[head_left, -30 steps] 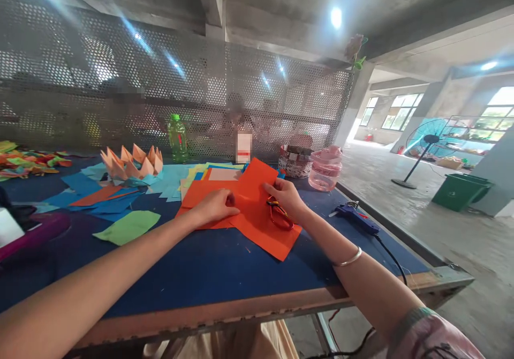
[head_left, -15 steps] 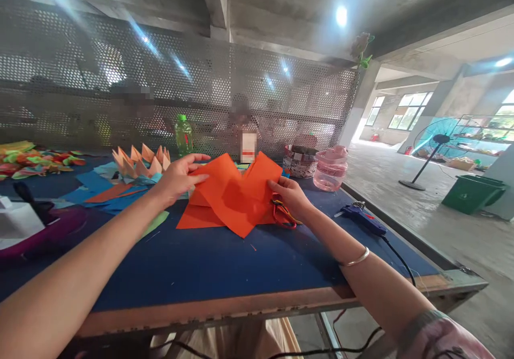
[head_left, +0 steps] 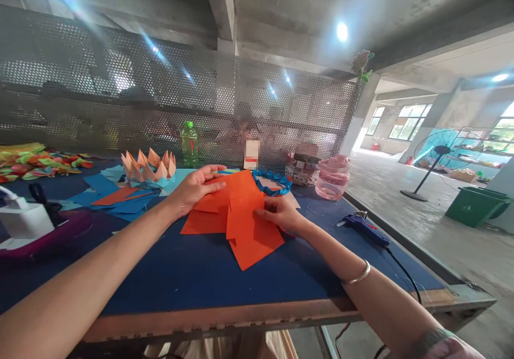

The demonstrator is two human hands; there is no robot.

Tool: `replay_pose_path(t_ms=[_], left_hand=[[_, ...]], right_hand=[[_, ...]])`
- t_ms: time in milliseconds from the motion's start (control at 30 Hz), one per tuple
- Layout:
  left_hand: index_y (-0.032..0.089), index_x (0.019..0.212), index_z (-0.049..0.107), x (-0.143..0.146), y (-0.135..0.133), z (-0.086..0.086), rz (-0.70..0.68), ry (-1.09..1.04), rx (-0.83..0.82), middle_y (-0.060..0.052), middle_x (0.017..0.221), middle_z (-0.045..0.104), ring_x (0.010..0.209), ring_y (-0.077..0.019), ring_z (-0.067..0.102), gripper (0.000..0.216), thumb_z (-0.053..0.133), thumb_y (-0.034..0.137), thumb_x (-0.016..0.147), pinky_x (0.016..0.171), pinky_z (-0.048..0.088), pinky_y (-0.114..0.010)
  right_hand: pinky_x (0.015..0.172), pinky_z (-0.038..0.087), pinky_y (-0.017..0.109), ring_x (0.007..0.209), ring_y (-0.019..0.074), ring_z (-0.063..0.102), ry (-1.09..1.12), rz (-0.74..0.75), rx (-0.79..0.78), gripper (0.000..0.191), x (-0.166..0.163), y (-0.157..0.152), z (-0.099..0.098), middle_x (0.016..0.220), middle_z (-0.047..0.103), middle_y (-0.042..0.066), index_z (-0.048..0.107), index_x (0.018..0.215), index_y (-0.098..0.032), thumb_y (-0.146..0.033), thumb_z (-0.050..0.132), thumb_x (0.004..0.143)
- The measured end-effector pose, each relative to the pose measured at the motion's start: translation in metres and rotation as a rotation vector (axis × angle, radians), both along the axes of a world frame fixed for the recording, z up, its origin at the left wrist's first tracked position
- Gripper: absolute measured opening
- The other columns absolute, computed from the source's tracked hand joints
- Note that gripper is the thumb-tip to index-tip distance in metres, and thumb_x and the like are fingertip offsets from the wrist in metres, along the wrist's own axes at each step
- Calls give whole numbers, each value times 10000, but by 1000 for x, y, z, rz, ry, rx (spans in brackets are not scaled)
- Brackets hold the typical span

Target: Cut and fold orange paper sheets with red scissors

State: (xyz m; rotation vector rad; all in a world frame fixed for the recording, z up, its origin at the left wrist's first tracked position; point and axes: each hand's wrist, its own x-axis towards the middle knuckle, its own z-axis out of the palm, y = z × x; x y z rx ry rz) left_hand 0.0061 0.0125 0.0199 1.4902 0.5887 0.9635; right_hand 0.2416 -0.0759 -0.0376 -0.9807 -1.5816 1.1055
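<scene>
Coming through on the head camera: a big concrete workshop, with a perforated metal screen [head_left: 100, 75] running along the far side of the work table [head_left: 188, 289], which has a dark blue top and a wooden edge. A person [head_left: 243, 128] sits beyond the screen, blurred behind the holes. Over on the right, a teal floor fan [head_left: 439, 158] and a green bin [head_left: 476, 206] stand on the concrete floor.

On the table now, and the overlapping orange paper sheets [head_left: 236, 222] lie flat in the middle. My left hand [head_left: 196, 190] is spread wide, palm down, on their upper left edge. My right hand [head_left: 281, 214] is narrower, fingers together on the sheets' right side, and I can't tell whether it's pinching anything.

To the left sits a folded peach paper lotus [head_left: 148, 169] on blue paper offcuts [head_left: 120, 201]. Behind the sheets are a curled blue paper strip [head_left: 272, 183], a woven container [head_left: 297, 170], a pink plastic jar [head_left: 332, 179] and a green plastic bottle [head_left: 189, 144]. A blue glue gun [head_left: 363, 227] lies to the right of my right hand, and there's a thin metal bangle [head_left: 356, 273] on that wrist.
</scene>
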Motion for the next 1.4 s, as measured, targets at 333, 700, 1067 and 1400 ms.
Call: replay_pose_path(t_ms=[333, 700, 1067, 1400], left_hand=[[169, 869, 697, 8, -4, -8, -69, 31, -158, -66, 875, 733, 738, -158, 684, 177, 710, 328, 792, 657, 563, -255], [155, 823, 758, 21, -15, -26, -78, 295, -48, -108, 848, 767, 697, -217, 693, 261, 774, 344, 644, 635, 521, -296], [176, 705, 727, 19, -5, -30, 30, 241, -6, -40, 647, 721, 522, -148, 608, 214, 790, 376, 660, 507, 484, -247], [171, 774, 747, 20, -11, -30, 0, 214, -47, -79, 799, 768, 710, -228, 693, 325, 783, 472, 656, 675, 541, -339]], right_hand=[[733, 536, 354, 886, 264, 668, -63, -263, 131, 429, 8, 9, -5, 922, 731, 58, 705, 949, -190, -540, 714, 701], [800, 537, 377, 893, 259, 673, 65, -256, 72, 437, 6, 6, -1, 935, 730, 54, 687, 915, -195, -539, 752, 652], [771, 538, 370, 853, 250, 668, 82, -323, 39, 423, 3, 1, 4, 870, 718, 45, 671, 811, -220, -575, 768, 604], [659, 521, 326, 749, 232, 658, -45, -218, 8, 400, 7, 7, -3, 770, 722, 31, 717, 748, -184, -548, 785, 597]])
